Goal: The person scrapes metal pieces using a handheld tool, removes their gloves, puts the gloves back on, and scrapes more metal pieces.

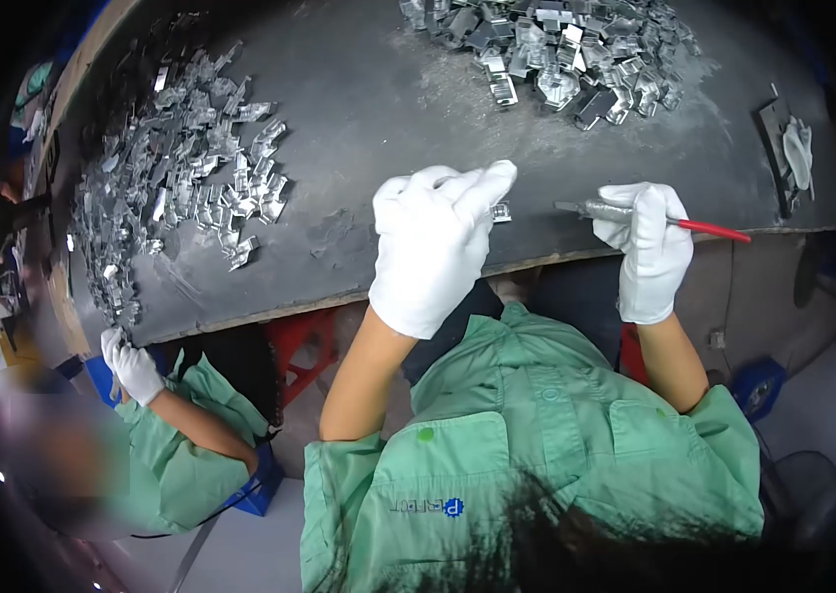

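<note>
My left hand point(430, 252), in a white glove, is closed over the front edge of the dark table point(359, 178). At its fingertips shows a small shiny piece point(502, 211), mostly hidden by the glove. My right hand point(650, 247), gloved too, is wrapped round a slim tool with a red handle point(714, 230). The tool's narrow grey metal tip point(568, 208) points left toward the small piece, with a gap between them. Its exact kind I cannot make out.
A heap of shiny, angular pieces point(566, 59) lies at the back; another spread of them point(201, 158) covers the left side. At the right edge are a dark flat bar point(776, 153) and a crumpled pale item point(797, 153). At lower left sits a co-worker in green point(186, 445) with a gloved hand point(131, 368).
</note>
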`<action>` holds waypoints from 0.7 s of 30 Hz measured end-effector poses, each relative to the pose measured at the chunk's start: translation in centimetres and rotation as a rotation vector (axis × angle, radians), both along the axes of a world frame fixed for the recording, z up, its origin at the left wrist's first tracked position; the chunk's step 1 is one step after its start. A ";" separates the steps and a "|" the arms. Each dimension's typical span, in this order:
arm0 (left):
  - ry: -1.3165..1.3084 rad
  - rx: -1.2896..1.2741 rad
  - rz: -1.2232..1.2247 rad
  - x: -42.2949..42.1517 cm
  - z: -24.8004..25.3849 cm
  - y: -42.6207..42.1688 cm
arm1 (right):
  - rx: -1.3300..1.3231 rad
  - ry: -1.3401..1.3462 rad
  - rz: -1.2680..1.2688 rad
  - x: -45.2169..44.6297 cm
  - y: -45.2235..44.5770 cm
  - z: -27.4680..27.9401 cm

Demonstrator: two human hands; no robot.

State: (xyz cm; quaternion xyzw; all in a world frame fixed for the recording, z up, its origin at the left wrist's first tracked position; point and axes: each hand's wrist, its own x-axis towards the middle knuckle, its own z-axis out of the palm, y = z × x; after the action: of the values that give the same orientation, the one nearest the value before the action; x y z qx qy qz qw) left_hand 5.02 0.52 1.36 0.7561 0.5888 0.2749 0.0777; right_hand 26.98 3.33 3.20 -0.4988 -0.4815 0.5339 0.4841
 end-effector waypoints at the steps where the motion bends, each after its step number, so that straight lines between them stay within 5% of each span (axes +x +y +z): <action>1: -0.026 0.001 0.045 0.0 0.6 -0.4 | 0.003 -0.019 0.009 0.0 -0.1 0.1; 6: 0.098 -0.101 0.234 0.7 0.5 -2.4 | -0.012 0.011 0.052 -1.2 -0.6 -0.3; 11: 0.062 -0.128 0.041 -1.9 -0.2 -2.1 | 0.063 -0.118 0.203 -2.1 -0.6 0.1; 19: -0.032 -0.090 0.070 -2.9 -0.9 -1.7 | 0.114 -0.277 0.303 -2.6 -0.7 0.7; 21: 0.000 -0.038 0.054 -2.8 -1.3 -1.2 | 0.301 -0.437 0.377 -2.8 -0.6 0.5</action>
State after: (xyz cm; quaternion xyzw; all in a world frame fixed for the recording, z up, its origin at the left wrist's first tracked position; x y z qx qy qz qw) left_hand 2.19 -0.69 0.04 0.7383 0.6140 0.2659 0.0845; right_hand 24.14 2.75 3.70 -0.4264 -0.7316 0.4171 0.3300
